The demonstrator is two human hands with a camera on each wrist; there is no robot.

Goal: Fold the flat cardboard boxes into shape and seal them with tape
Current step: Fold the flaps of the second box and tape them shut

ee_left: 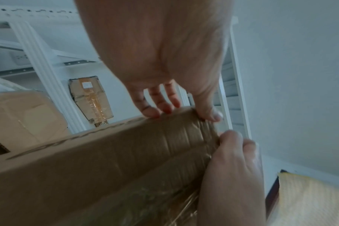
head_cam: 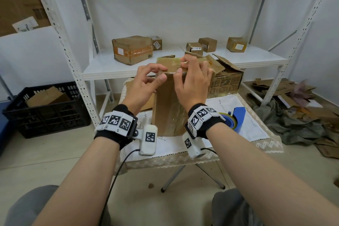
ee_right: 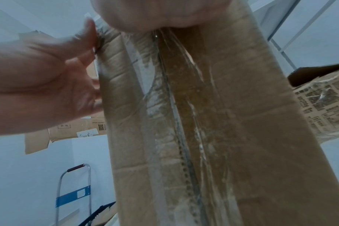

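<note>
Standing upright on the table [head_cam: 244, 126], the box [head_cam: 169, 104] has tape [ee_right: 176, 107] down its near side. Left hand [head_cam: 145, 82] pinches its top left corner; right hand [head_cam: 192, 82] curls over its top edge, gripping.

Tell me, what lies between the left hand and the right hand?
The top edge of the cardboard box, between left hand and right hand; head view shows it.

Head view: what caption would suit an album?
Both hands, left hand and right hand, press tape along the upright cardboard box top edge.

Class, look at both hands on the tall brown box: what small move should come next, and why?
Probably press the clear tape flat over the tall brown cardboard box's top edge: the left hand and right hand pinch there, and the tape looks wrinkled.
</note>
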